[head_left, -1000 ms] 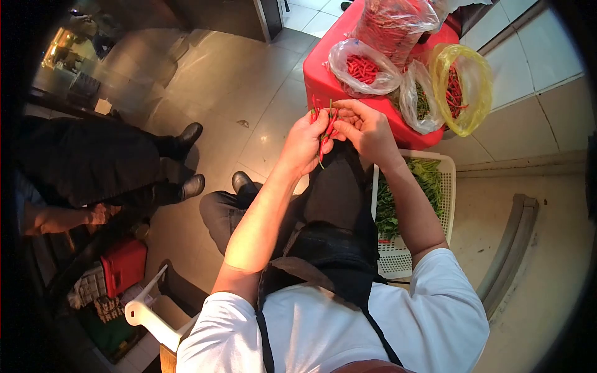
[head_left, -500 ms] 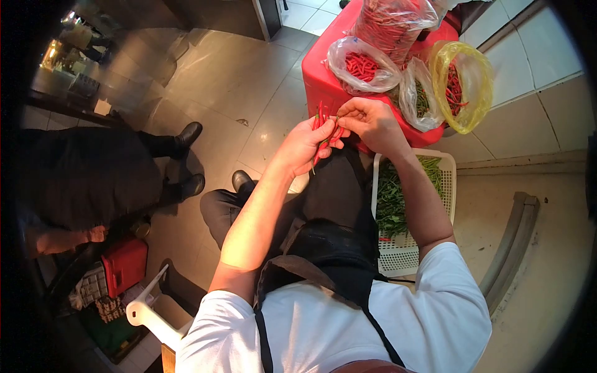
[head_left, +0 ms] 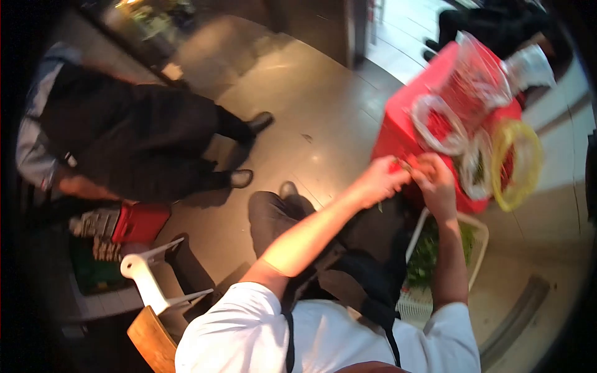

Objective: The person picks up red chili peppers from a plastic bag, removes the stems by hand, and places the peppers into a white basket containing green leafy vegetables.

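My left hand (head_left: 384,180) is closed around a small bunch of red chilies (head_left: 401,165), held in front of me over my lap. My right hand (head_left: 433,179) meets it from the right, fingers pinched at the tops of the same chilies. Both hands are blurred by head motion. Just beyond them stands a red plastic stool (head_left: 398,133) carrying plastic bags of red chilies (head_left: 439,124) and a yellow bag (head_left: 516,163). A white basket (head_left: 415,303) with green stems lies on the floor by my right knee.
Another person in dark trousers (head_left: 143,137) sits to my left, shoes on the tiled floor. A red box (head_left: 140,222) and a white plastic chair frame (head_left: 146,280) are at lower left. A further person's dark legs (head_left: 485,25) show behind the stool.
The view has swung left and blurred, so the stool and hands sit further right. My hands stay together on the chilies. The person at left appears more fully.
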`<control>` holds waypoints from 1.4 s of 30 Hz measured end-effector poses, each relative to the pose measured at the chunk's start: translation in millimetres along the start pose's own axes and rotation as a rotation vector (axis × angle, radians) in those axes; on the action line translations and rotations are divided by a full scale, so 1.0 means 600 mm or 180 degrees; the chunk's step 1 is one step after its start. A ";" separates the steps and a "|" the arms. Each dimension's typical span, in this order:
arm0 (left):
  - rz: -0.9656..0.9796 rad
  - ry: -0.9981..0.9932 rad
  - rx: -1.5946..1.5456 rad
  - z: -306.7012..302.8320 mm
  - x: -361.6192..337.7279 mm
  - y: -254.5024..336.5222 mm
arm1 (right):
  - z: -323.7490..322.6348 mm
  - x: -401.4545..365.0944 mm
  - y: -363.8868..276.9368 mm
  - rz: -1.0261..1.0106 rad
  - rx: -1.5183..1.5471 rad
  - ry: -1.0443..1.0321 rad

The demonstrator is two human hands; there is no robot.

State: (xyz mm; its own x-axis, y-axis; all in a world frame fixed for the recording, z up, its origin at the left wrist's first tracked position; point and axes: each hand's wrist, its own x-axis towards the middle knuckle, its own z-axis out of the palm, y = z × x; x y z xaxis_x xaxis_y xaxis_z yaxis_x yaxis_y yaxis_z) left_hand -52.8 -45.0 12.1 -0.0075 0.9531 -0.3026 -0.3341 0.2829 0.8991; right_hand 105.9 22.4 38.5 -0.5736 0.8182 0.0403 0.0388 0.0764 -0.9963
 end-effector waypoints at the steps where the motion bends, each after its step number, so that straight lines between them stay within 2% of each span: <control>1: 0.0072 0.0031 0.0029 0.000 -0.005 0.007 | 0.004 -0.002 -0.002 -0.0017 0.0085 -0.0029; 5: 0.0396 0.0206 0.0353 0.008 -0.009 -0.009 | 0.007 -0.012 0.016 -0.0068 -0.0005 -0.0046; 8: 0.0786 0.0376 0.0495 0.005 0.012 -0.035 | 0.012 -0.007 0.012 0.0031 0.0000 0.0200; 11: 0.1280 0.0855 0.1331 -0.001 0.035 -0.078 | 0.019 -0.011 -0.007 0.0103 -0.0882 0.0535; 14: 0.0623 0.0950 0.1964 0.023 -0.012 0.001 | 0.023 -0.010 -0.001 -0.0169 -0.1029 0.0662; 17: 0.1188 0.0964 0.1766 0.015 0.004 -0.028 | 0.011 -0.006 -0.002 0.0536 0.0741 0.0455; 18: 0.1346 0.0681 0.1280 0.011 0.005 -0.025 | -0.001 -0.001 0.006 0.0624 0.1394 0.0195; 19: 0.1175 0.0520 0.0963 0.009 0.006 -0.022 | 0.003 0.001 0.001 0.0674 0.1981 0.0283; 20: 0.1176 0.0436 0.0876 0.005 0.007 -0.019 | -0.007 0.001 0.010 0.0503 0.1924 0.0160; 21: 0.0186 0.0094 0.0133 0.007 -0.014 0.013 | -0.004 -0.005 -0.003 0.0330 0.1704 0.0349; 23: 0.0301 -0.0172 -0.0421 0.004 -0.017 0.010 | -0.028 -0.006 0.013 0.0278 0.0649 0.0243; 26: 0.0333 -0.0403 -0.0603 -0.005 -0.017 0.005 | -0.015 -0.016 -0.014 0.0468 0.0774 0.0012; 29: 0.0357 -0.0501 -0.0504 -0.006 -0.016 0.002 | -0.008 -0.018 -0.015 0.0383 0.0756 -0.0263; 32: 0.0200 -0.0598 -0.0572 -0.008 -0.016 0.005 | -0.011 -0.015 -0.001 0.0200 0.0599 -0.0122; 35: 0.0081 -0.0627 -0.1030 -0.014 -0.017 -0.003 | -0.028 -0.016 -0.023 0.0194 0.0309 0.0531; 38: 0.0070 -0.0351 -0.1777 -0.010 -0.008 -0.014 | -0.017 -0.014 -0.005 -0.0766 -0.0441 0.1579; 39: 0.0029 -0.0238 -0.1919 -0.004 -0.008 -0.014 | -0.011 -0.017 -0.007 -0.1589 -0.1583 0.1613; 42: -0.0075 -0.0091 -0.2179 0.024 0.002 -0.022 | 0.029 -0.037 0.021 -0.2536 -0.2275 0.1226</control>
State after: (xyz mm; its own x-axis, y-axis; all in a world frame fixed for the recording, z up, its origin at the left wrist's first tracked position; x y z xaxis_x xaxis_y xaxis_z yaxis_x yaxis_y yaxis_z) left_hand -34.8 -45.8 4.3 0.0289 0.9526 -0.3029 -0.8545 0.1807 0.4870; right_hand 104.8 -5.1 23.6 -0.3592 0.5024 0.7865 0.3042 0.8597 -0.4103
